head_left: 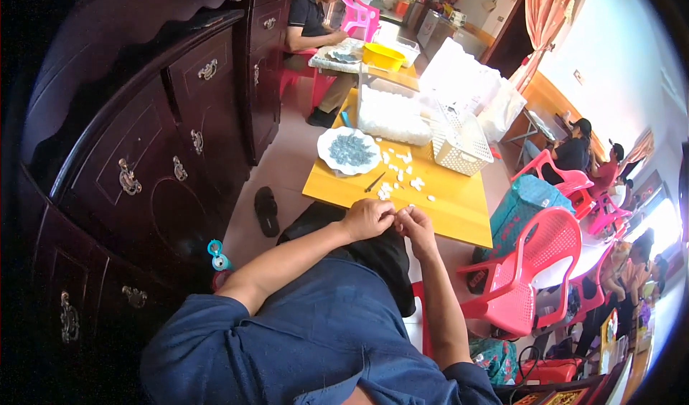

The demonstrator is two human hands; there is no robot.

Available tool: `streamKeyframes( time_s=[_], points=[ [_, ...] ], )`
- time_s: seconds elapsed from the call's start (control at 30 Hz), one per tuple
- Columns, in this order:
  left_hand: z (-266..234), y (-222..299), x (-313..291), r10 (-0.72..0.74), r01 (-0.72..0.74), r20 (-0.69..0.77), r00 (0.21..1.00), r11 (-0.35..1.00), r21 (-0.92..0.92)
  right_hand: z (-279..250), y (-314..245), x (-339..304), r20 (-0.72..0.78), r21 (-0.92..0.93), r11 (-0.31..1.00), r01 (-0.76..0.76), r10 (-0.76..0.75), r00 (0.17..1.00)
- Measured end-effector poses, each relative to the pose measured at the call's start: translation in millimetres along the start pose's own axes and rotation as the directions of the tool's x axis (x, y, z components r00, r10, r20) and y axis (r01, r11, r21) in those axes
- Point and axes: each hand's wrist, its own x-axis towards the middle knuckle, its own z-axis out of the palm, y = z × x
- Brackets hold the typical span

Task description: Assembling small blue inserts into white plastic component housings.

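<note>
My left hand point(369, 220) and my right hand point(416, 228) meet at the near edge of a yellow wooden table point(456, 217), fingertips pinched close together. Whatever they grip is too small to make out. Just beyond them lie several small white pieces point(386, 190), scattered on the tabletop. A thin dark tool point(375, 182), perhaps tweezers, rests beside these. To the left stands a white scalloped plate point(326, 144) heaped with small grey-blue pieces. Farther back, a clear bin point(393, 134) is full of white pieces, and a white perforated basket point(463, 154) sits to its right.
Dark wooden cabinets point(165, 154) line my left, with a black slipper point(266, 211) on the floor. A red plastic chair point(527, 269) and a teal bag point(535, 204) stand at right. Beyond, a person point(308, 25) works at another table with a yellow basin point(384, 57).
</note>
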Motion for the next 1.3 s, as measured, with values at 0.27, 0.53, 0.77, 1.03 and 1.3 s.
streamKeyframes(
  time_s=[0.27,0.53,0.77,1.03,1.3],
  points=[
    [1,1,-1,-0.019,0.019,-0.01,1.0,0.999,-0.026,-11,8,6,0.08,0.122,0.979,-0.161,0.152,0.985],
    [-1,6,1,0.067,-0.067,-0.002,0.998,0.998,0.006,-29,22,10,0.197,0.224,0.912,-0.344,0.304,0.932],
    [0,3,2,0.007,-0.005,0.021,1.0,0.998,-0.066,-25,21,8,0.24,0.22,0.931,-0.292,0.239,0.941],
    [6,-6,0,-0.027,0.032,0.026,0.999,0.98,-0.199,-17,33,1,0.168,0.294,0.915,-0.276,0.234,0.957],
    [7,-17,-2,-0.192,0.199,0.053,0.98,0.953,-0.23,-6,37,-3,-0.011,0.305,0.915,-0.264,0.281,0.96]
  ],
)
